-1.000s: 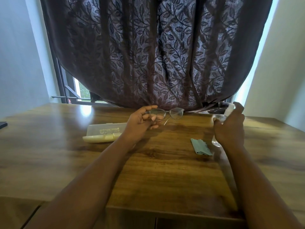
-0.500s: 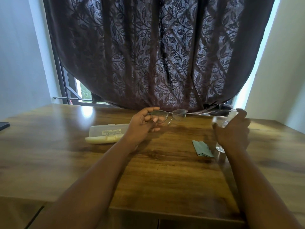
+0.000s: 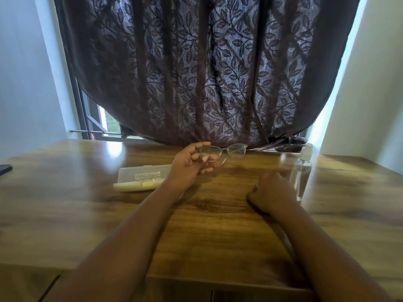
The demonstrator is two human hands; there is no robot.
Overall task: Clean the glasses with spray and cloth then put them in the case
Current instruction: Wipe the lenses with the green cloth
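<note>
At the far left edge a dark flat object (image 3: pixel 5 169) lies on the wooden table (image 3: pixel 65 203). Left of centre lies the pale case (image 3: pixel 141 177). The left hand (image 3: pixel 189 168) pinches the glasses (image 3: pixel 226 151) above the table. Right of centre the right hand (image 3: pixel 272 192) is curled knuckles-up; whether it holds anything cannot be told. Just right stands the spray bottle (image 3: pixel 302 171), upright

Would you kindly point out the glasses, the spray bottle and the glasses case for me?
glasses (image 3: pixel 238 150): head view, on the lens farther from the holding hand.
spray bottle (image 3: pixel 302 173): head view, on its clear body.
glasses case (image 3: pixel 141 175): head view, on its translucent lid.
</note>
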